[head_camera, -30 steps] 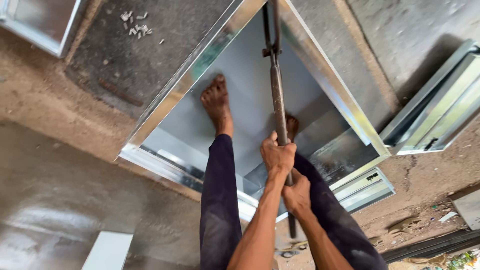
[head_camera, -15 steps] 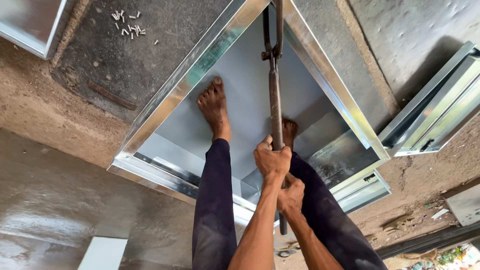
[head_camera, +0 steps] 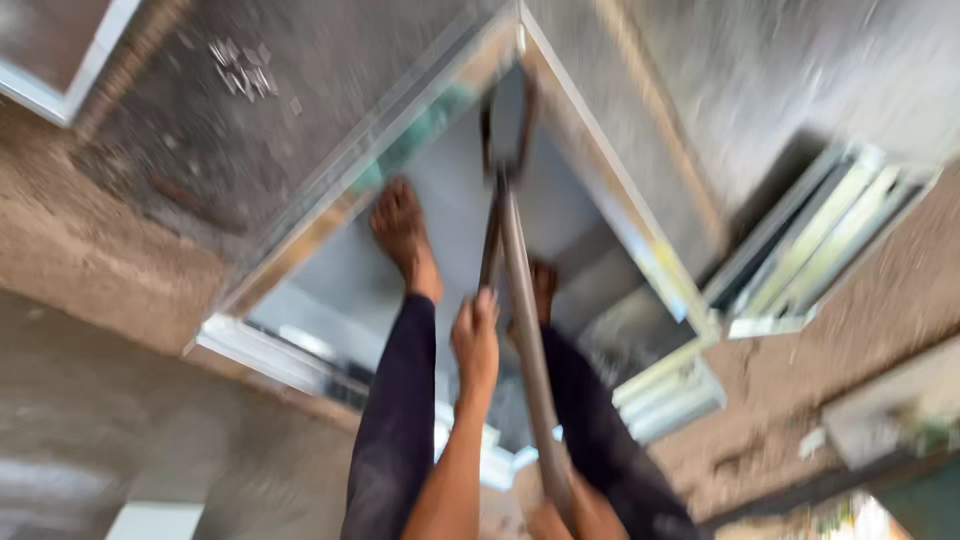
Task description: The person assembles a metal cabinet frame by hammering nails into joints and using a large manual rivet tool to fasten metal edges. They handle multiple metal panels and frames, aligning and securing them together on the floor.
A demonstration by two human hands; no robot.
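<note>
The view is blurred by motion. I stand barefoot inside an open sheet-metal duct box, with my left foot and right foot on its floor. A long-handled metal tool rises from my hands to the box's far rim, where its dark jaws sit. My left hand is closed around the thinner dark handle. My right hand grips the thick grey handle at the bottom edge and is partly cut off. The two handles are spread a little apart.
More folded metal duct pieces lie to the right on the rough concrete floor. Another sheet-metal piece shows at the upper left, with several small metal clips near it. A white strip lies at the bottom left.
My hands have slid apart along the tool: the right is lower, the left stays higher on the thin handle. The handles have spread, and the camera has swung, which blurs the view.
</note>
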